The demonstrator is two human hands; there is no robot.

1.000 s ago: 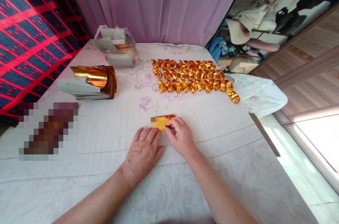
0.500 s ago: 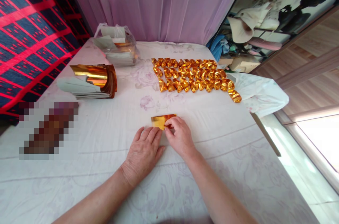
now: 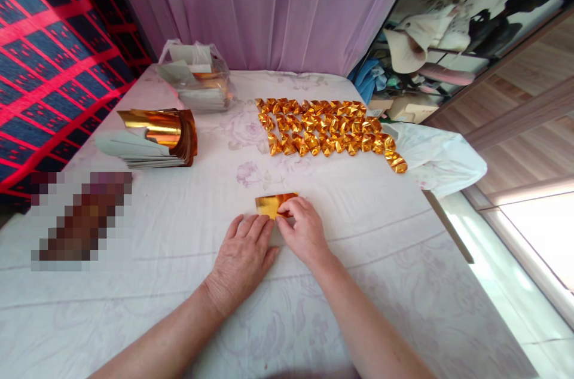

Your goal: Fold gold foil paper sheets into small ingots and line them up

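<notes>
Close to the near middle of the sheet-covered table [image 3: 403,283], one gold foil sheet [image 3: 270,204] lies flat. Left hand [image 3: 244,256] rests palm-down with fingers spread, its tips at the sheet's near edge; right hand [image 3: 305,231] pinches the sheet's right end between thumb and fingertips. Bare cloth lies open on both sides. Farther back sit three rows of folded gold pieces [image 3: 327,128], too many to count surely, one foil stack [image 3: 152,137] at left, one plastic bag [image 3: 197,77] behind it.
</notes>
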